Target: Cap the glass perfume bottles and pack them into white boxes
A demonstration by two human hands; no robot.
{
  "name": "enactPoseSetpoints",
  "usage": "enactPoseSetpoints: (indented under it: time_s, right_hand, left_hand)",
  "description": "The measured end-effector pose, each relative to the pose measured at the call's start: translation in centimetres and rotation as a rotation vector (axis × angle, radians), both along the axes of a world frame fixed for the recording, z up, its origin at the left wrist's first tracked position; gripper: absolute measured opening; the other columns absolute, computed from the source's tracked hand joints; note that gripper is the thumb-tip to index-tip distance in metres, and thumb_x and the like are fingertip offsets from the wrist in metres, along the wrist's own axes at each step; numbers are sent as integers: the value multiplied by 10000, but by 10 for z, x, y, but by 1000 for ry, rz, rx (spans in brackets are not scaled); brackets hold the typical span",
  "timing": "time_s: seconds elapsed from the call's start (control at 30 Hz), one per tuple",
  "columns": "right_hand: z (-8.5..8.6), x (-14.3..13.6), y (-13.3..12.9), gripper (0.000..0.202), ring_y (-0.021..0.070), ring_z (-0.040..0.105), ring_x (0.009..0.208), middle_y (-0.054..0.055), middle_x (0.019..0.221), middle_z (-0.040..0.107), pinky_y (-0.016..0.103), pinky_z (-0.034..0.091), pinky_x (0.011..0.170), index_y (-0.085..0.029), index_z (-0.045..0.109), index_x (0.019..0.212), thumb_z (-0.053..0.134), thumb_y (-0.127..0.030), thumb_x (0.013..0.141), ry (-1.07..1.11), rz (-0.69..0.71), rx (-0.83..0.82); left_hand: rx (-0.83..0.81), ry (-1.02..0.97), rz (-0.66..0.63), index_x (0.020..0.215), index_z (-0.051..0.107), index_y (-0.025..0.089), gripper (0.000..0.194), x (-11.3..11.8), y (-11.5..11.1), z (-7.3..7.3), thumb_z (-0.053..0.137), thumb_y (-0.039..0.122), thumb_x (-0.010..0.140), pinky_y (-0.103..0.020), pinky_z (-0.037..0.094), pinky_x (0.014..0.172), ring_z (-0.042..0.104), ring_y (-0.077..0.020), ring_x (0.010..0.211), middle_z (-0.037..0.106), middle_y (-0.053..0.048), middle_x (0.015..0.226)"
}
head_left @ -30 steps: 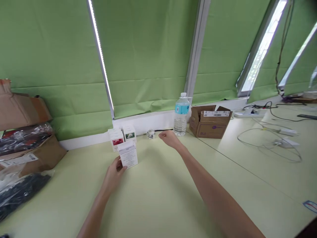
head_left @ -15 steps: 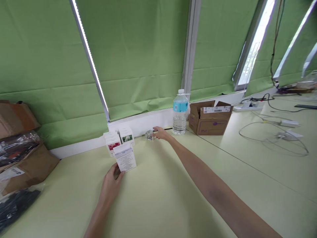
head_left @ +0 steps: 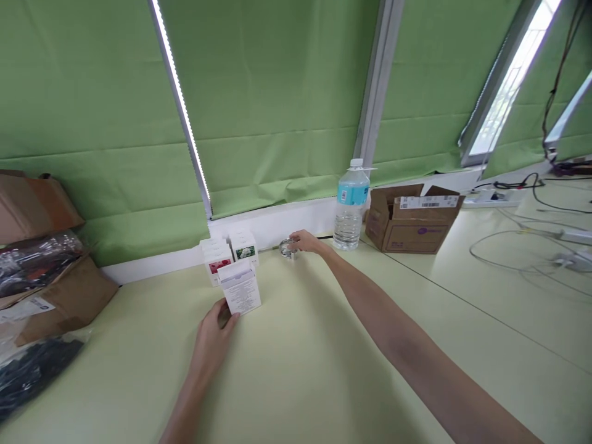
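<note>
A small white carton (head_left: 240, 291) with printed text and its top flap raised stands on the table, and my left hand (head_left: 217, 325) grips its lower left edge between thumb and fingers. Farther back, by the white ledge, my right hand (head_left: 306, 241) has its fingers closed on a small shiny round object (head_left: 287, 248), clear or silvery; its exact kind is too small to make out. Behind the carton stand several white boxes, one with a red picture (head_left: 218, 265) and another with a white flower picture (head_left: 245, 251).
Right of my right hand stand a large water bottle (head_left: 351, 206) and an open cardboard box (head_left: 414, 229). White cables (head_left: 504, 265) lie farther right. Cardboard boxes (head_left: 69, 296) and a bag of dark material (head_left: 37, 373) are at the left. Green blinds (head_left: 277, 92) hang behind the table.
My right hand has closed its fingers round the shiny object, which they only reached towards before. My left hand keeps its hold on the carton. The view has turned slightly left.
</note>
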State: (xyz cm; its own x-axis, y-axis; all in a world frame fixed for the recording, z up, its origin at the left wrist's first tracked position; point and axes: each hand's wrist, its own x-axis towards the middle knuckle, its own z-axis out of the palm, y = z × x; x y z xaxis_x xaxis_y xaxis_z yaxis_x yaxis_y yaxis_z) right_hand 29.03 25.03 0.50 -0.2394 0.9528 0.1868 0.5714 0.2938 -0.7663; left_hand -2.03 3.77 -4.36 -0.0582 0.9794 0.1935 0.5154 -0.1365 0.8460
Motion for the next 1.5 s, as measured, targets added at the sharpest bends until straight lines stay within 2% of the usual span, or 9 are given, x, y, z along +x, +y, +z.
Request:
enactPoseSetpoints:
  time_s: [0.27,0.6,0.77,0.83,0.9,1.03,1.2,1.33,1.5]
  right_hand:
    - [-5,7,-31,294,72,442,510,16,766,605,195,352,455,-127,617,784,686,-370,633,-28,34,40]
    - [-7,12,-106,313,86,482,517,46,911,652,212,381,487,-140,639,892,650,-387,701,-105,123,41]
    - [-7,5,-145,322,95,469,564,28,881,631,209,363,509,-149,632,902,637,-415,721,-100,160,70]
    - [-7,1,-157,336,97,470,563,18,838,626,206,355,503,-148,635,916,632,-425,728,-95,183,67]
    - [-6,-4,-166,354,99,472,549,8,789,623,205,351,493,-145,641,936,622,-439,739,-94,211,58]
    - [-7,-10,-178,395,108,488,555,15,799,646,213,369,507,-156,662,990,611,-470,755,-115,243,53]
    - [-9,-5,-185,643,117,533,601,101,1132,619,262,441,595,-193,510,1300,628,-502,749,-144,198,71]
    - [-10,-3,-185,476,147,577,676,75,1094,654,281,477,648,-204,604,1200,584,-457,797,-114,183,85]
    - [-11,-16,-188,377,200,612,850,64,1061,688,294,496,717,-200,659,1125,591,-385,805,-72,226,133]
  left_hand:
    - [25,-12,-20,1168,540,184,381,1,-1,0,537,337,819,-375,453,942,606,-232,1074,643,-91,1170]
    - [60,24,-12,1200,509,180,441,4,-7,0,544,381,808,-384,438,940,597,-243,1080,635,-103,1172]
    - [212,37,166,1362,319,199,674,13,-20,13,567,456,791,-365,448,894,533,-248,1136,489,-130,1332]
    - [337,89,253,1358,317,210,631,15,-27,18,529,461,818,-356,458,856,544,-234,1068,505,-116,1291]
    - [448,155,287,1288,402,197,506,18,-32,22,485,438,851,-337,463,815,563,-211,944,569,-101,1153]
    - [483,305,165,1076,551,197,295,29,-40,23,410,381,895,-287,461,743,578,-176,787,613,-78,960]
    - [397,424,-71,1053,573,228,283,50,-48,21,366,357,911,-269,447,711,599,-177,817,625,-73,1044]
    - [298,381,-103,1076,573,246,288,60,-50,21,387,365,891,-280,442,677,567,-149,699,611,-48,1072]
    - [204,174,-83,1168,515,243,358,64,-45,13,458,393,847,-278,456,660,513,-111,604,580,-39,1143]
